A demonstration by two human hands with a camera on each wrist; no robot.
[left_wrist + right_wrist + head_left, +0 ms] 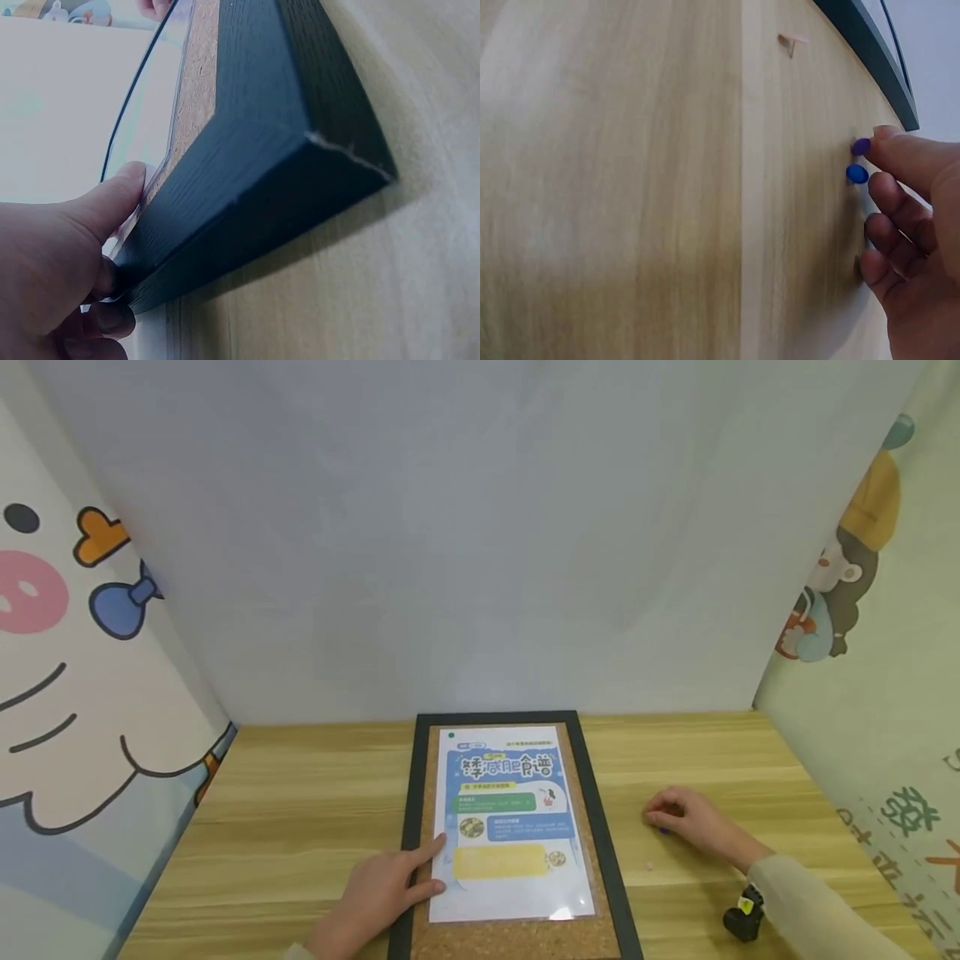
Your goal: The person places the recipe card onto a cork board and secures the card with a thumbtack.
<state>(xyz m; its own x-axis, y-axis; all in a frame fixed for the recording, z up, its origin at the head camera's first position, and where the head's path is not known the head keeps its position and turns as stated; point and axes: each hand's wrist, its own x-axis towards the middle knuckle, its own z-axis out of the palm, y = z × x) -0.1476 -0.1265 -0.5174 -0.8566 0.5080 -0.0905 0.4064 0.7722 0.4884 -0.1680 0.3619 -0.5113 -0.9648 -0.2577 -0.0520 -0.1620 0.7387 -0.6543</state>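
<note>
A printed sheet [517, 893] lies on a black-framed cork board [525, 937], with a green thumbtack [451, 735] at its top left corner. My left hand [378, 889] lies across the board's left rail, its thumb and index finger touching the sheet's left edge. In the left wrist view, that thumb [120, 196] presses on the sheet, with other fingers by the frame. My right hand [693, 821] is right of the board, fingers loosely bent. In the right wrist view, its thumb and index fingertip are beside a purple thumbtack [861, 146] and a blue thumbtack [857, 174]; no firm pinch shows.
A pink thumbtack [792, 40] lies on the wooden table [300, 802] between the right hand and the board. Near the right wrist is a small black object with a yellow mark [744, 917]. A pale wall [487, 543] stands behind, with printed cloths at both sides.
</note>
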